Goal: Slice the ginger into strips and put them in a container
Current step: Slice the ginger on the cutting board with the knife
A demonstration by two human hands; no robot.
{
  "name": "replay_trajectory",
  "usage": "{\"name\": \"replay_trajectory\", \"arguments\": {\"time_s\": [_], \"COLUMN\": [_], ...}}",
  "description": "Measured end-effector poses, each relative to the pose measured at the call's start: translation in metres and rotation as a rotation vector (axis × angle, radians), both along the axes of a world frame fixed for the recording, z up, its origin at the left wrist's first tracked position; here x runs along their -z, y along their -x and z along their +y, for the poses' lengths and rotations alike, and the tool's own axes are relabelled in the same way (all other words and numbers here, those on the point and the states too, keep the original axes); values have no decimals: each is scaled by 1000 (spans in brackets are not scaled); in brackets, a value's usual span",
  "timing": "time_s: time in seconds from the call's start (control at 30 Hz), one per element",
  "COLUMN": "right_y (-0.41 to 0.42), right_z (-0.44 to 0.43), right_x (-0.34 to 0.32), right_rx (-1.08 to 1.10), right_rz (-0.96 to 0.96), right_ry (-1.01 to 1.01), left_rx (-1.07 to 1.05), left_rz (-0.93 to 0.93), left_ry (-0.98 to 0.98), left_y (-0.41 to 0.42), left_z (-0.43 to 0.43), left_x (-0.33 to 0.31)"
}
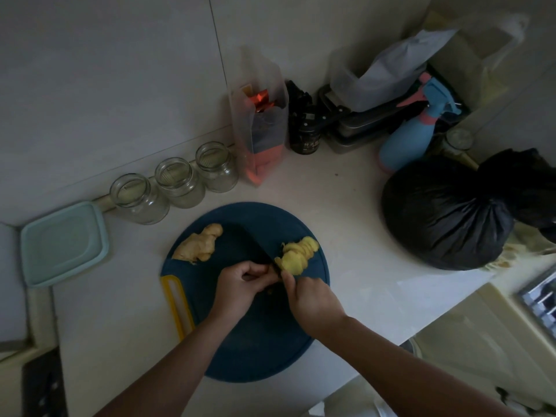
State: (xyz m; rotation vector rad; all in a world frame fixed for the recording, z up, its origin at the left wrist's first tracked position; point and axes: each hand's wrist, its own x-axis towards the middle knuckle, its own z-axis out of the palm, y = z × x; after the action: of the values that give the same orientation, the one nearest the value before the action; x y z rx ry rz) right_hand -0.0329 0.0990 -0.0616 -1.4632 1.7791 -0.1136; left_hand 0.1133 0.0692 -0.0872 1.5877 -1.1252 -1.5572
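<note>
Roughly midway: ginger slices (298, 254) sit piled on the cutting board (255, 341), not yet strips, another ginger knob (200, 243) is uncut, and nothing is in a container. The right hand (313, 299) seems clenched round the knife (261, 249); the left hand (240, 284) is curled, its grasp unclear

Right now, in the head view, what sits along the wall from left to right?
Teal lid → first glass jar → second glass jar → third glass jar → clear pouch → dark jar → blue spray bottle.
</note>
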Motion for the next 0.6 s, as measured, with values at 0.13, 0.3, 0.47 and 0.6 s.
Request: {"name": "replay_trajectory", "arguments": {"time_s": [0.13, 0.3, 0.47, 0.6], "right_y": [10, 13, 8, 1], "right_z": [-4, 1, 8, 14], "right_x": [-2, -6, -7, -8], "right_rx": [79, 105, 63, 15], "right_rz": [-95, -116, -133, -162], "right_ry": [-14, -12, 0, 17], "left_rx": [-28, -97, -64, -79], "left_rz": [-17, 25, 12, -9], "left_ry": [9, -55, -16, 10], "left_y": [1, 3, 8, 7], "left_z": [2, -1, 2, 8], "left_x": [-4, -10, -12, -8]}}
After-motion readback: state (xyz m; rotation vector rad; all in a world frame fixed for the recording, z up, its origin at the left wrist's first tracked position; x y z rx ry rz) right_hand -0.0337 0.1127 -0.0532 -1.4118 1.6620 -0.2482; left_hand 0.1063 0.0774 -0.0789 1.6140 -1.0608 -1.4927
